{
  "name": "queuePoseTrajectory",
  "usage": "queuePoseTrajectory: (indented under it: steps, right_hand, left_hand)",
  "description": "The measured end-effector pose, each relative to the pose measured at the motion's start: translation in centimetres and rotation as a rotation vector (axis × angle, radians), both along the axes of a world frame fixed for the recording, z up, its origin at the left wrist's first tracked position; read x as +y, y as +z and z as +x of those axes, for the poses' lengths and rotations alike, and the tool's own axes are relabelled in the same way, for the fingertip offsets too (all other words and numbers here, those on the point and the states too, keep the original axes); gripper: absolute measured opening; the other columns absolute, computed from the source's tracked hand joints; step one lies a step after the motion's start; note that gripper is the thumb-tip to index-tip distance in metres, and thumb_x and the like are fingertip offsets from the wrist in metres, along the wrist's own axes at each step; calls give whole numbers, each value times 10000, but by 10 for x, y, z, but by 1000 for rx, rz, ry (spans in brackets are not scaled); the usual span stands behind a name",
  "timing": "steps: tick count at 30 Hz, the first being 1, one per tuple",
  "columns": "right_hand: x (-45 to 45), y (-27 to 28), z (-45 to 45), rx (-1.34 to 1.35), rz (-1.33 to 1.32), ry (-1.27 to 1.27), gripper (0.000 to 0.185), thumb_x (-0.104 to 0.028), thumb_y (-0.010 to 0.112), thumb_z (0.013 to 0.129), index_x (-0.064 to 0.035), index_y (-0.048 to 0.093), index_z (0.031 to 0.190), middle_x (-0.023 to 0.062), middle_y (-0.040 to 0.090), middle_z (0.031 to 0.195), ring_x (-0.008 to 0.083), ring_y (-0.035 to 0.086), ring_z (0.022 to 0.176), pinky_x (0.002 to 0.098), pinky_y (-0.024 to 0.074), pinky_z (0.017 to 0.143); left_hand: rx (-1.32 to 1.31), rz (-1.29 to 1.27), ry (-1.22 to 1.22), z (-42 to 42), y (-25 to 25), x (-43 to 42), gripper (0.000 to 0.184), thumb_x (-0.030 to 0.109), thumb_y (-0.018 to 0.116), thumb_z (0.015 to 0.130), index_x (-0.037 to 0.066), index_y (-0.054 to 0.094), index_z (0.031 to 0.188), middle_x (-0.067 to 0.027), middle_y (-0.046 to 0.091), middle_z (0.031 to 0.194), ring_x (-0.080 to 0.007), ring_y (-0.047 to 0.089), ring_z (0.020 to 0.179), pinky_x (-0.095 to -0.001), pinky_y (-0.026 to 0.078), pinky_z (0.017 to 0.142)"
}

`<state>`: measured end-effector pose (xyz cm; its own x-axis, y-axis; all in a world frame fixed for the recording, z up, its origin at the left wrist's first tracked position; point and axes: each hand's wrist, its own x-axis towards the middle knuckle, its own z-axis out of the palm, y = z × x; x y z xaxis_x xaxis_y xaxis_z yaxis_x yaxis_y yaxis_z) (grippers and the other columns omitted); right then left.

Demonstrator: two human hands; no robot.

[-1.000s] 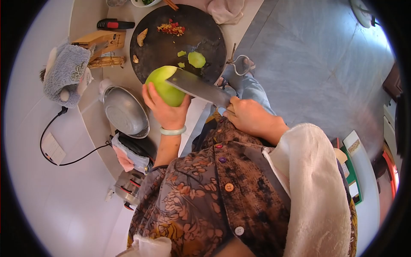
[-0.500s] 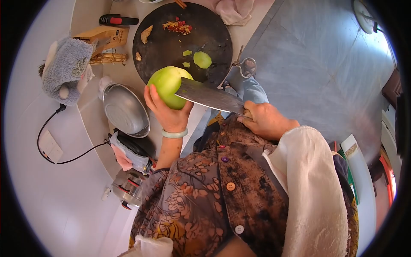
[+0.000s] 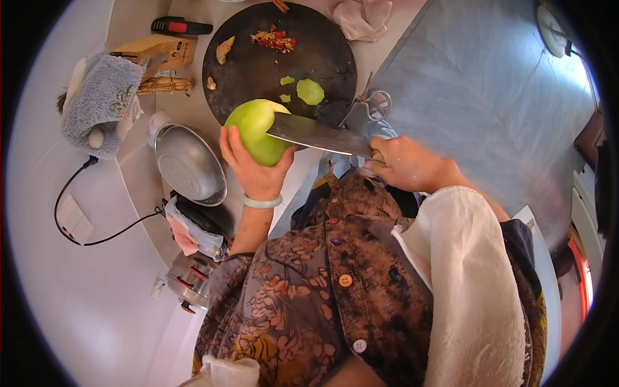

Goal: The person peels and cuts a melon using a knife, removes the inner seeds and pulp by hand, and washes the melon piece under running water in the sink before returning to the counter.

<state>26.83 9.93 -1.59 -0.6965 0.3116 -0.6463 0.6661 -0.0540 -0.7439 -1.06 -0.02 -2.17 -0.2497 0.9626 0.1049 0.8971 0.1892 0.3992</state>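
My left hand (image 3: 256,179), with a pale bracelet at its wrist, is wrapped round a smooth green gourd (image 3: 253,134) from below. The handle of a broad cleaver (image 3: 319,135) is gripped in my right hand (image 3: 409,164). Its blade tip lies against the gourd's right side, where a paler cut patch shows near the top. Beyond the gourd is a round dark cutting board (image 3: 258,77). On it lie a round slice of green peel (image 3: 310,92), small green scraps, chopped red and yellow bits (image 3: 273,41) and a piece of ginger (image 3: 224,50).
Scissors (image 3: 375,106) stick out at the board's right edge, near the cleaver. Left of the gourd stands a metal basin (image 3: 188,164), with a lidded steel pot (image 3: 188,282) nearer me. A pink cloth (image 3: 362,19) lies behind the board, and a fluffy grey cover (image 3: 102,106) at the left.
My right hand and the cleaver have shifted slightly up and to the right, the blade tip staying at the gourd. The left hand holds the gourd almost unmoved.
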Motion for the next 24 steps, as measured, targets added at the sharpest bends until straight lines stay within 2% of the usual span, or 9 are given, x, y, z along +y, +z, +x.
queuePoseTrajectory:
  steps: [5,14,20,24]
  right_hand:
    - [-21,-6,-10,-46,34,-43,308,-286,580,948,17,578,1002,236,684,868,412,665,862,483,517,785]
    - [-52,-26,-18,-42,102,-112,307,-267,576,937,23,545,1035,235,680,833,422,667,807,501,527,744]
    - [-60,-48,-23,15,121,-214,325,-292,590,935,25,553,995,250,669,812,440,655,782,507,521,725]
    - [-65,-37,-13,45,71,-260,350,-309,634,923,29,550,958,250,651,768,441,642,739,494,505,677]
  left_hand:
    - [16,-53,37,0,4,6,1019,242,864,628,-9,297,1437,-275,298,1450,-444,353,1331,-473,335,1099]
    - [30,-60,41,0,3,7,1047,271,882,620,1,296,1444,-278,303,1448,-443,352,1335,-469,340,1100]
    - [15,-63,27,3,4,6,1044,288,881,622,-10,302,1439,-280,309,1443,-442,359,1325,-473,346,1094]
    - [34,-51,9,2,4,4,1058,273,883,615,-13,290,1443,-279,303,1447,-443,355,1329,-477,342,1095]
